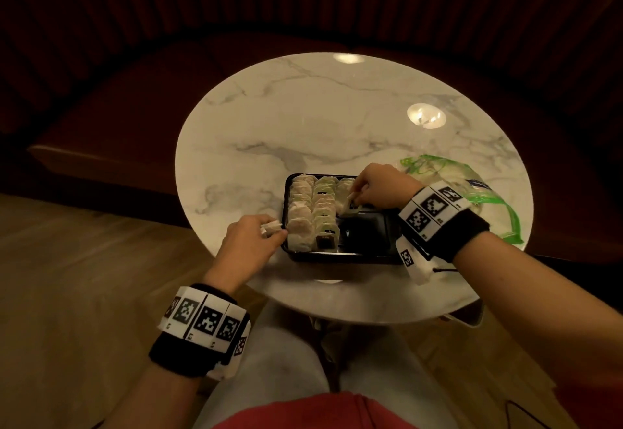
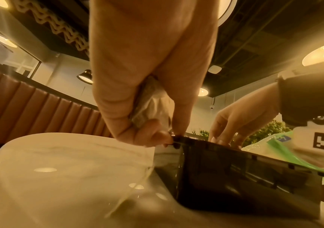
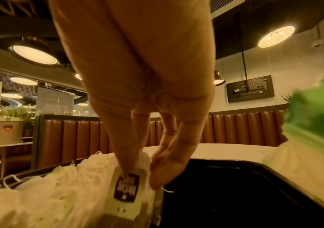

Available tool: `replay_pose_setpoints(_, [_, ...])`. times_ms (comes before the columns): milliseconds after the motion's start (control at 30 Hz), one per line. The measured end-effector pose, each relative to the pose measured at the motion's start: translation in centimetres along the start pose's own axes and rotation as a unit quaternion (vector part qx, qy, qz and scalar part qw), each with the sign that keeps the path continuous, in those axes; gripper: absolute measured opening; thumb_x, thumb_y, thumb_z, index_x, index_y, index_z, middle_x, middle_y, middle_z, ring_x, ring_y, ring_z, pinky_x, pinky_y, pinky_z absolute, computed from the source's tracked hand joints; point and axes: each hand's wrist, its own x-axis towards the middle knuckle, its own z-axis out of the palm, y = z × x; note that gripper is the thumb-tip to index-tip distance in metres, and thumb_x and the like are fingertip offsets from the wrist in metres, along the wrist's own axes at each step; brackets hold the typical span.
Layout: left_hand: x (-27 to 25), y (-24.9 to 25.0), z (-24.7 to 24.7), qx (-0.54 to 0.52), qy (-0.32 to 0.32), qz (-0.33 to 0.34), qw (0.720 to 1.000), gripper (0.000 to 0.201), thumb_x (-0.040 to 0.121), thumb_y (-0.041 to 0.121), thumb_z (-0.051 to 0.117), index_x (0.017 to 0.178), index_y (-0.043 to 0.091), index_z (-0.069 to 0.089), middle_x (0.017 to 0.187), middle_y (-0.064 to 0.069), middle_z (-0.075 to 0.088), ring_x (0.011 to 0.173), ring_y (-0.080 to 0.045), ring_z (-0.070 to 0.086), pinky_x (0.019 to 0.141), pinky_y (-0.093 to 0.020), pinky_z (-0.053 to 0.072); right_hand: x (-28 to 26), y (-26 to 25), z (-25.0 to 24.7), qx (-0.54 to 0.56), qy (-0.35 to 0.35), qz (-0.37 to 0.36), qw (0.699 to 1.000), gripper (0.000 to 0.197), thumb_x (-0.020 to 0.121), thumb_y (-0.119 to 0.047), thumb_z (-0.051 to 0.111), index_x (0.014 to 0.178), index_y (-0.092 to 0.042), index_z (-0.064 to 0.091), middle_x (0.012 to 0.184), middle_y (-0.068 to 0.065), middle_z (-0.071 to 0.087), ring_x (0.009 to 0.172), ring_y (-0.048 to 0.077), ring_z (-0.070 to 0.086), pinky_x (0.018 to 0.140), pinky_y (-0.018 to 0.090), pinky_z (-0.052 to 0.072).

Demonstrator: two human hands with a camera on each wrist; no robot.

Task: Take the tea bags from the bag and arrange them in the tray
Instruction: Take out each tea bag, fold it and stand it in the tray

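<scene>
Both hands grip: right hand (image 3: 137,92) fingers (image 3: 163,174) pinch a tea bag (image 3: 127,194); left hand (image 2: 147,77) clutches spare tea bags (image 2: 149,106).

- The head view looks steeply down from above the person's lap onto the round table (image 1: 303,118), with the tray (image 1: 337,256) just below centre.
- The left wrist view sits low, just off the tabletop, looking past the left hand (image 2: 147,77) at the tray's (image 2: 235,177) outer wall, at 4 o'clock.
- The right wrist view hangs close over the tray (image 3: 244,185), looking along the right hand (image 3: 137,77).
- All three share the tray and table; the green bag (image 1: 485,199) lies at 3 o'clock.
</scene>
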Motion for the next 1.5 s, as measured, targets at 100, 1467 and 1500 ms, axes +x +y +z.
replay_pose_setpoints(100, [0.0,0.1,0.0,0.009,-0.002,0.002,1.000,0.012,0.090,0.022,0.068,0.095,0.013,0.073,0.086,-0.005,0.069,0.090,-0.025,0.064,0.071,-0.026,0.042,0.8,-0.6,0.1,-0.022,-0.013,0.009,1.000,0.023,0.088,-0.010,0.067,0.110,-0.009,0.072,0.110,0.009,0.069,0.092,0.017,0.058,0.072,0.021,0.038])
replay_pose_setpoints(1467, [-0.4,0.0,0.3,0.010,0.005,0.008,1.000,0.016,0.093,0.022,0.063,0.082,0.012,0.068,0.079,-0.009,0.067,0.084,-0.028,0.060,0.074,-0.036,0.047,0.6,0.2,2.2,-0.181,-0.167,-0.019,0.969,0.054,0.085,-0.013,0.070,0.136,-0.022,0.055,0.127,0.004,0.061,0.114,0.021,0.058,0.081,0.025,0.043])
replay_pose_setpoints(1500, [-0.4,0.0,0.3,0.007,0.006,0.006,1.000,0.016,0.093,0.023,0.064,0.083,0.011,0.069,0.080,-0.009,0.067,0.085,-0.029,0.061,0.075,-0.036,0.047,0.5,0.2,2.2,-0.176,-0.166,-0.018,0.970,0.054,0.085,-0.014,0.070,0.136,-0.023,0.055,0.128,0.003,0.061,0.115,0.021,0.057,0.083,0.026,0.045])
